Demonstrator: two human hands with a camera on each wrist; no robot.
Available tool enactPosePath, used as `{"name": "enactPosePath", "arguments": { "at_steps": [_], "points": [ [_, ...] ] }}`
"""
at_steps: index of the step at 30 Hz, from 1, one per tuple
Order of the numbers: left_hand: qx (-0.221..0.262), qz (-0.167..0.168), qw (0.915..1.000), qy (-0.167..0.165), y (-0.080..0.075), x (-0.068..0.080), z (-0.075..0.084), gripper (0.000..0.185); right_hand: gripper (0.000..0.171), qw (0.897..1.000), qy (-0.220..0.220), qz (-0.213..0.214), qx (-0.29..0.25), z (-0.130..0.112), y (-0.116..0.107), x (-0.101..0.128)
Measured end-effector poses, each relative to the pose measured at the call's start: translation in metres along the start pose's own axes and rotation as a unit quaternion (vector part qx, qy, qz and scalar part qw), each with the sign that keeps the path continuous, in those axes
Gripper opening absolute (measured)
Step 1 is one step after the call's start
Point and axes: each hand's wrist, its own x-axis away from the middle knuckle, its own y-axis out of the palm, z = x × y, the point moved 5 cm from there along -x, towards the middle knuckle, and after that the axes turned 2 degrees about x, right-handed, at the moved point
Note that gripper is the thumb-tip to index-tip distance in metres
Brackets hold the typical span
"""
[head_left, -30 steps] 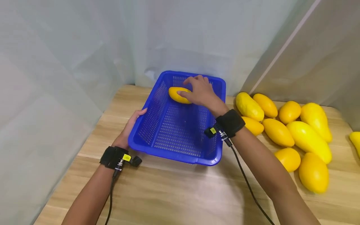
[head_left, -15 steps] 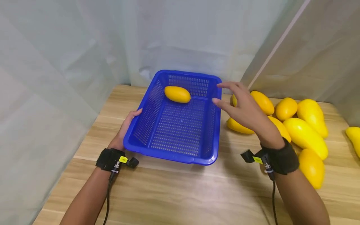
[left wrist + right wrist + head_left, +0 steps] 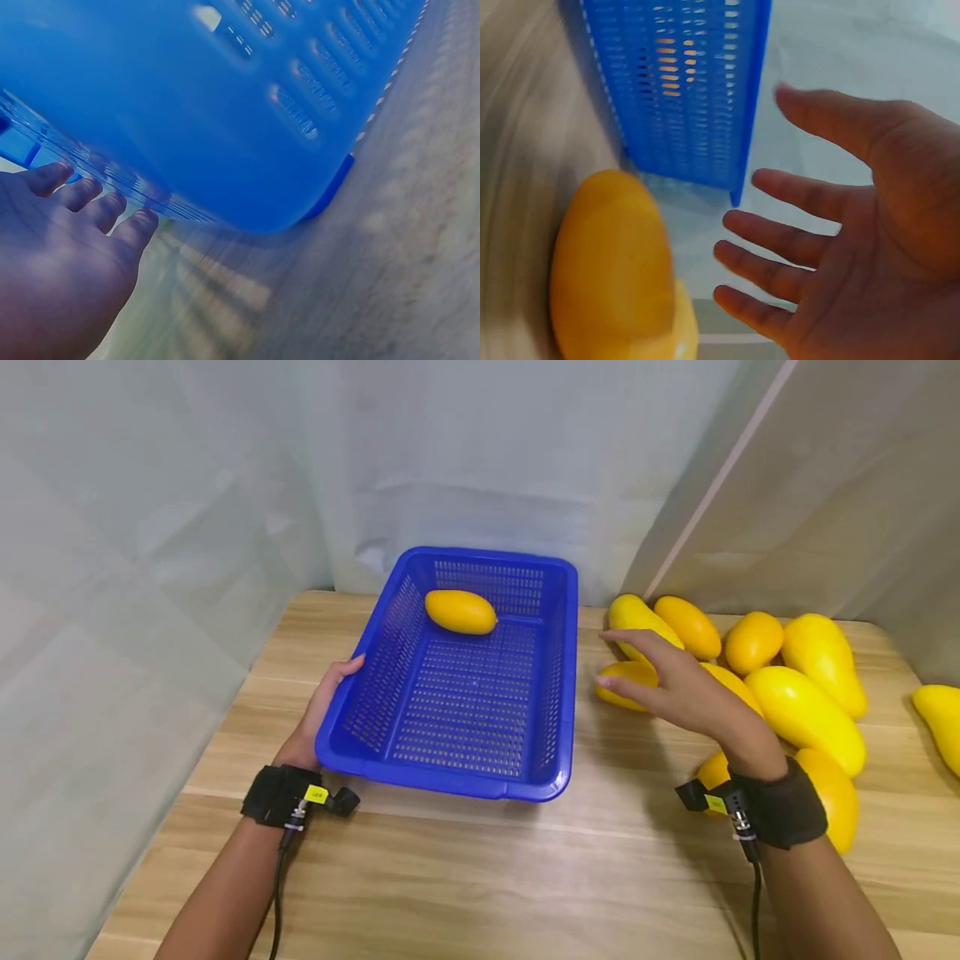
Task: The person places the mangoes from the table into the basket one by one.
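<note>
A blue perforated plastic basket [image 3: 461, 783] stands on the wooden table in the head view. Inside it, one yellow mango [image 3: 461, 612] lies near the far left corner. My left hand [image 3: 318, 714] rests along the basket's left side; in the left wrist view its fairly straight fingers [image 3: 105, 208] touch the outer wall near the rim. Off the basket's right side, my right hand [image 3: 690, 693] hovers with thumb and fingers spread, nothing in it. Below it lies a yellow mango [image 3: 626, 683], partly hidden by the hand; the right wrist view shows a mango [image 3: 611, 270] apart from the fingers.
Several more mangoes lie grouped on the right of the table [image 3: 480, 877], among them a long one [image 3: 806, 718] and a rounder one [image 3: 753, 643]. A separate mango [image 3: 941, 722] lies at the far right. Pale sheeting [image 3: 457, 460] walls the back and left.
My right hand has let go of the mango in the basket, come out over the right rim and moved right to the grouped mangoes. The left hand stays at the basket.
</note>
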Motion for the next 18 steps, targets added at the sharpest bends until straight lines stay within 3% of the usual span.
{"name": "enactPosePath", "arguments": {
  "at_steps": [4, 9, 18],
  "points": [
    [0.007, -0.007, 0.9999, -0.003, 0.001, -0.001, 0.0, 0.064, 0.072, 1.0, 0.002, -0.026, 0.004, 0.008, 0.007, -0.001],
    [0.027, -0.021, 0.9994, -0.005, 0.004, -0.003, 0.002, 0.063, 0.076, 0.999, -0.011, -0.03, 0.028, 0.016, 0.01, -0.004],
    [0.011, 0.005, 0.9999, -0.009, 0.002, -0.003, 0.003, 0.063, 0.082, 0.998, -0.004, -0.035, 0.052, 0.026, 0.015, -0.004]
  ]
}}
